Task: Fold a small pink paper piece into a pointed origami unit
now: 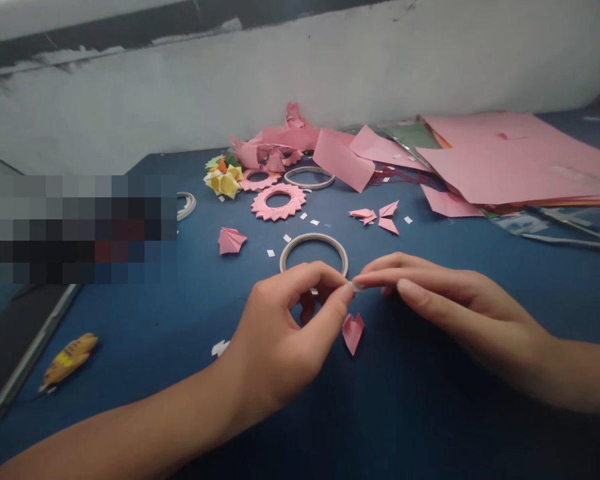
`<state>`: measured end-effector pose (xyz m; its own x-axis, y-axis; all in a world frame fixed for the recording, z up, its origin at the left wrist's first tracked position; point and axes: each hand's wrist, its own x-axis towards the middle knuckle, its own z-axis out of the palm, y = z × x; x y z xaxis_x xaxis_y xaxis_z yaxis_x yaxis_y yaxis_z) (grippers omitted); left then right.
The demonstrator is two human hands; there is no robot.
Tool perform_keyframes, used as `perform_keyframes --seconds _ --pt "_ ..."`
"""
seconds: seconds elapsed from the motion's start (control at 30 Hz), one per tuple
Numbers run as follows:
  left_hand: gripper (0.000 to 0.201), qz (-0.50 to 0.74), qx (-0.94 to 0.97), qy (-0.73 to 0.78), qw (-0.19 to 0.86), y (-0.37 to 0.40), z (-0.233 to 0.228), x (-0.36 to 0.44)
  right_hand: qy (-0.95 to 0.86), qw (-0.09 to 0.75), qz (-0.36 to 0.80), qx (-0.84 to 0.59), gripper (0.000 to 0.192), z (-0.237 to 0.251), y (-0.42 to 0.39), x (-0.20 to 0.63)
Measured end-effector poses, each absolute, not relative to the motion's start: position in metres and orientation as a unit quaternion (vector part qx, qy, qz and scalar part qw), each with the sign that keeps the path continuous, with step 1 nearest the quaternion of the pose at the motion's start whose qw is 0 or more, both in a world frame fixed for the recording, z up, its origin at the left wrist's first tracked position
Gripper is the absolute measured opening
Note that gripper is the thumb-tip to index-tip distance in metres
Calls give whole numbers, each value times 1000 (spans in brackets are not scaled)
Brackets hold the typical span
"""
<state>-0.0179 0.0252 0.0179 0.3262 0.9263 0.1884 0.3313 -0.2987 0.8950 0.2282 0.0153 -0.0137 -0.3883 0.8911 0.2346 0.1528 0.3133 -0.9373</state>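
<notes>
My left hand pinches a small white piece of tape between thumb and index finger. My right hand reaches in from the right with fingers stretched out, its index fingertip touching that piece. Just below the fingertips a small pink folded-paper heart shape lies on the blue table. Behind my left hand a narrow roll of tape lies flat, partly covered by the fingers. Small white scraps are scattered around the roll.
Pink folded-paper rings, a yellow paper piece and another tape roll lie further back. Pink sheets and scissors are at right. Smaller pink folds sit midway. A brown striped item lies left.
</notes>
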Motion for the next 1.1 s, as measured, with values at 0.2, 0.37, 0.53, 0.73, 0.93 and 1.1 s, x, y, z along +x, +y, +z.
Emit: perform_keyframes --seconds 0.2,0.37,0.53,0.73,0.93,1.1 --pt "21 381 717 439 385 22 14 -17 -716 409 364 -434 26 -11 12 223" --pt "24 373 728 431 381 21 13 -17 -705 409 408 -412 18 -7 17 219" --pt "30 351 741 413 397 22 10 -17 -688 409 426 -422 22 -5 16 215" --pt "31 343 770 392 369 24 8 -18 -696 413 405 -424 21 -6 15 213" --pt "31 346 815 370 281 23 7 -18 -713 408 388 -418 17 -4 13 215" --pt "31 350 853 346 173 21 4 -20 -724 411 381 -401 16 -4 14 217"
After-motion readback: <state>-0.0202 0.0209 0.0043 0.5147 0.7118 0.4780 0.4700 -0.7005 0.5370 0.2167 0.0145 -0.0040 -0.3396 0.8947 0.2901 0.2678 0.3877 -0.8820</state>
